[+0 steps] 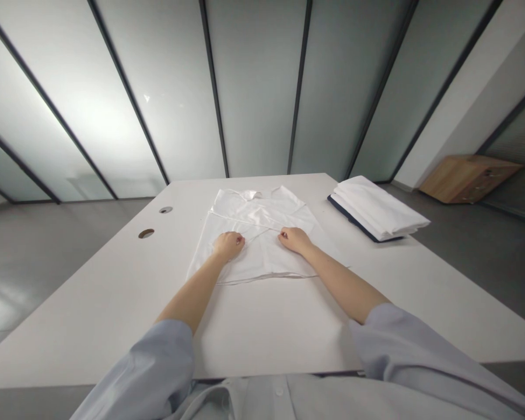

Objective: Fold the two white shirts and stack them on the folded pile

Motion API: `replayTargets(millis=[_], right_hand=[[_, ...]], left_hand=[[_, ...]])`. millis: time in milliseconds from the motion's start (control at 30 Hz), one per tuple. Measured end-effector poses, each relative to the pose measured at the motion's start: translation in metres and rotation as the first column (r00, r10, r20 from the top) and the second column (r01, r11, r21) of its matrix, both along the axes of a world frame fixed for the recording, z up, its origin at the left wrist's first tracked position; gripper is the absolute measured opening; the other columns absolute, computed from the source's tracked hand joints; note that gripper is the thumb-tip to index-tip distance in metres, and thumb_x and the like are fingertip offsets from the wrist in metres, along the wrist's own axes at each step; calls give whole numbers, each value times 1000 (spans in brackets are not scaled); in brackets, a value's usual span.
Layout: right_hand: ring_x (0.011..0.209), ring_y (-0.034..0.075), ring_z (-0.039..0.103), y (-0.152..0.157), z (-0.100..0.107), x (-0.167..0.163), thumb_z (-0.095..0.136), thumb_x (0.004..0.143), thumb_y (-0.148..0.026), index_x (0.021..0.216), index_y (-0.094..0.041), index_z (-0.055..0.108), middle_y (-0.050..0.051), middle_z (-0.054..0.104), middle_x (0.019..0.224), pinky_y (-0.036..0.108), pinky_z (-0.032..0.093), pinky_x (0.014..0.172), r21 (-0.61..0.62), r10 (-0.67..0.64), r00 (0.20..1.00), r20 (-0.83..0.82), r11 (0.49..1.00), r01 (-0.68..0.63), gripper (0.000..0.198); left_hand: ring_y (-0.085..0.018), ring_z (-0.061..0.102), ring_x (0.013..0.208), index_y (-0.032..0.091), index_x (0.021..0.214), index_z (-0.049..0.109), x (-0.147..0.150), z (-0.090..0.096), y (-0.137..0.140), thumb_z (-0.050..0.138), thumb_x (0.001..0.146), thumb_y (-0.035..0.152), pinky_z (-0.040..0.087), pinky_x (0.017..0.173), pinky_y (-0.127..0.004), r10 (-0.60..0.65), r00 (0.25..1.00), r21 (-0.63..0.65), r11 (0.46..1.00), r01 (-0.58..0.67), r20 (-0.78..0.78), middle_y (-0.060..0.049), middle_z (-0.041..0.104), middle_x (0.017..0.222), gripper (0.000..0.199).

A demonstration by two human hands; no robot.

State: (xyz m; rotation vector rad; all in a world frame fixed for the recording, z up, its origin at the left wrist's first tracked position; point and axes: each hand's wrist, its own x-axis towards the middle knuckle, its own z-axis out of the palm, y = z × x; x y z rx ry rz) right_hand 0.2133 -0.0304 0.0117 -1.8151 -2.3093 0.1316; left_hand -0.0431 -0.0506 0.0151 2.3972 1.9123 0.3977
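A white shirt (266,256) lies spread on the white table, its collar (251,195) at the far end and its hem towards me. Folds of thin cloth cross its middle. My left hand (230,245) is closed on the left of the shirt, its fingertips pinched at the fabric. On the right side, my right hand (294,239) pinches the cloth in the same way, a little farther from me. Between the two hands runs a crease of white fabric. Exactly which layer each hand grips is hidden by the fingers.
A stack of folded white cloth (378,204) with a dark navy layer (354,221) beneath rests near the right edge of the table (271,332). Two round holes pierce the tabletop at left. Behind stand frosted glass panels (258,87); a wooden cabinet (468,178) is at far right.
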Motion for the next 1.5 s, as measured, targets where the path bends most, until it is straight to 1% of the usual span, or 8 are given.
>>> replayTargets(millis=[333,500,733,900,1067,1167,1300,1500], right_hand=[[92,22,65,0,1,0,48,91,-32,99,-19,70,8,72,101,27,43,75,21,17,1000,25,1000,-18,26],[110,25,59,1,-3,-1,47,94,-42,111,-18,68,12,63,122,31,42,90,36,68,994,85,997,-71,36],[140,25,32,3,-20,-3,42,97,-48,135,-14,51,16,39,150,36,26,111,19,117,987,106,993,-120,52],[122,23,49,1,-13,-4,53,92,-40,119,-18,62,12,56,132,34,36,102,67,186,982,26,980,-188,36],[104,20,57,-2,-7,-6,55,91,-27,97,-17,69,9,65,103,29,40,93,121,319,948,8,940,-318,18],[104,21,57,-2,-8,-6,55,92,-35,99,-17,69,9,65,105,29,41,93,120,332,943,-24,937,-327,24],[109,23,57,1,-11,-6,51,93,-48,110,-15,66,13,63,117,32,41,96,81,308,950,-54,949,-303,40],[124,29,50,-2,-14,-10,52,86,-64,122,-17,62,16,57,131,38,38,103,47,331,943,19,942,-332,60]], left_hand=[[-24,67,94,22,92,75,5,3,1,42,91,35,47,81,-31,69,996,-15,997,-70,-60,-9,74,96,35],[-23,63,106,23,104,70,9,1,1,39,94,36,44,93,-34,48,993,-51,997,-54,-105,-8,72,107,35],[-28,32,141,16,135,47,12,-15,-1,37,96,48,27,112,-44,-22,992,-55,998,15,-124,-14,43,148,52],[-26,41,134,19,133,50,10,-14,2,52,89,43,35,108,-38,-79,994,31,996,82,-81,-11,48,144,50],[-20,61,103,20,100,68,16,-8,1,45,90,21,45,93,-31,-237,966,32,970,241,-104,-7,68,107,25],[-20,63,98,20,95,69,20,-6,-2,47,92,34,46,90,-32,-251,962,30,966,255,-103,-7,68,104,26],[-22,62,106,20,100,68,19,-6,-6,42,93,52,38,104,-40,-241,964,50,968,247,-110,-8,68,110,42],[-31,41,134,20,128,55,16,-12,-12,52,76,76,21,115,-51,-231,968,-20,973,230,-100,-13,50,143,78]])
